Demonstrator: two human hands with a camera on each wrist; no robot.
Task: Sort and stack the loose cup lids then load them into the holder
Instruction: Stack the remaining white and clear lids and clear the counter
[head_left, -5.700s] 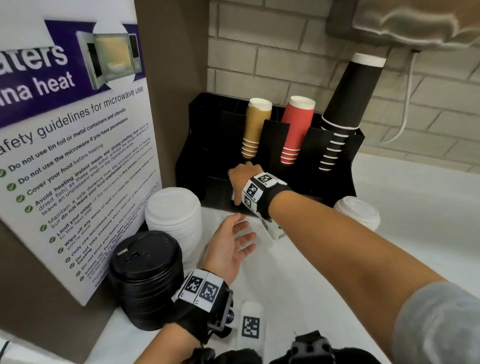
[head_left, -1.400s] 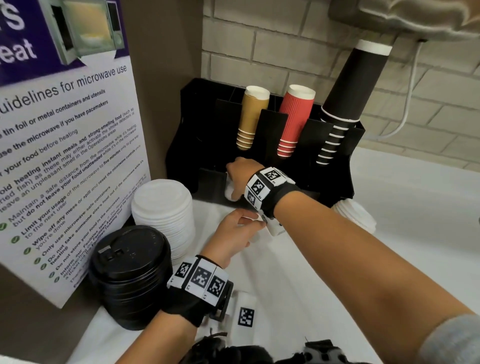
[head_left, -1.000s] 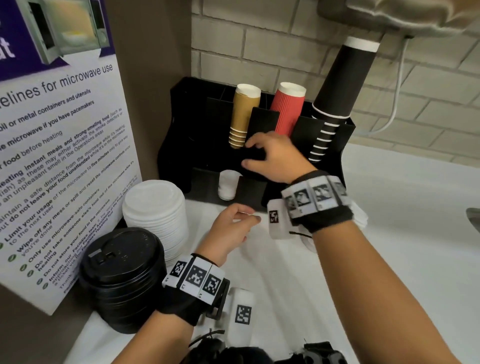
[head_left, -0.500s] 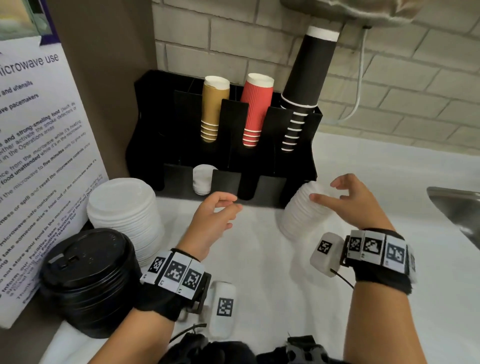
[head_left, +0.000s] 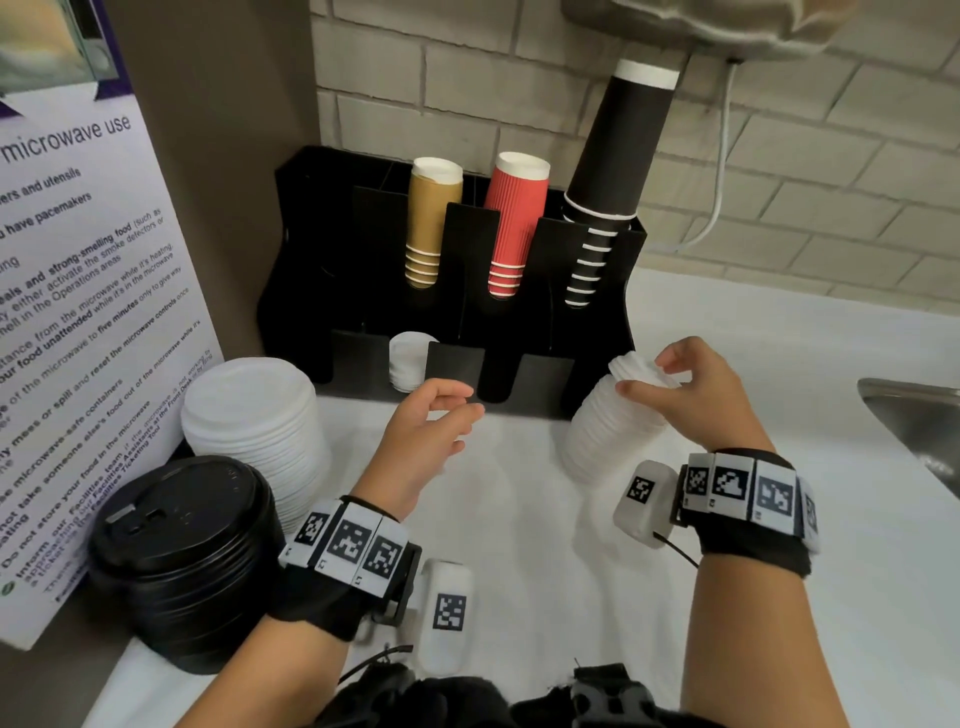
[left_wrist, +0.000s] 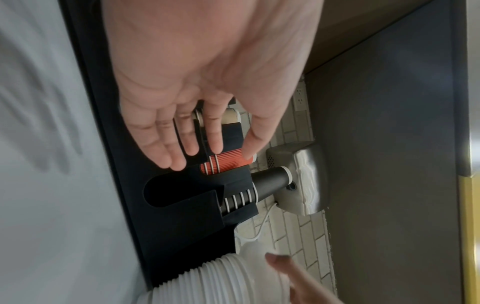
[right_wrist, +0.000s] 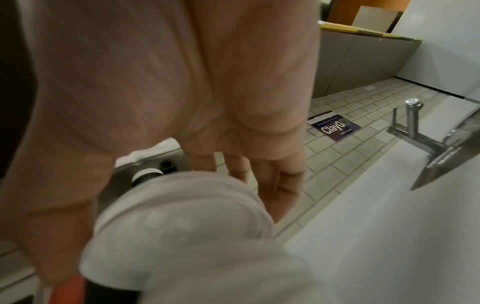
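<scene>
A tall stack of small white lids (head_left: 602, 436) stands on the white counter just right of the black holder (head_left: 597, 322). My right hand (head_left: 649, 371) is over its top, thumb on the near side and fingers (right_wrist: 275, 185) curled round the far rim. The same stack shows in the wrist views (left_wrist: 215, 281) (right_wrist: 182, 236). My left hand (head_left: 457, 410) hovers open and empty in front of the holder's lower slots. A short stack of small white lids (head_left: 408, 361) sits in one lower slot. Wide white lids (head_left: 254, 415) and black lids (head_left: 182, 561) stand stacked at the left.
The holder's upper slots carry tan cups (head_left: 431, 218), red cups (head_left: 514, 223) and tall black cups (head_left: 618, 156). A microwave poster (head_left: 78, 260) leans at the left. A steel sink (head_left: 914, 415) lies at the right edge, and a hand dryer (head_left: 701, 26) hangs above.
My right hand left the holder, with a few small white lids now in its lower slot, and swung right onto the small lid stack. The left hand stayed in front of the holder.
</scene>
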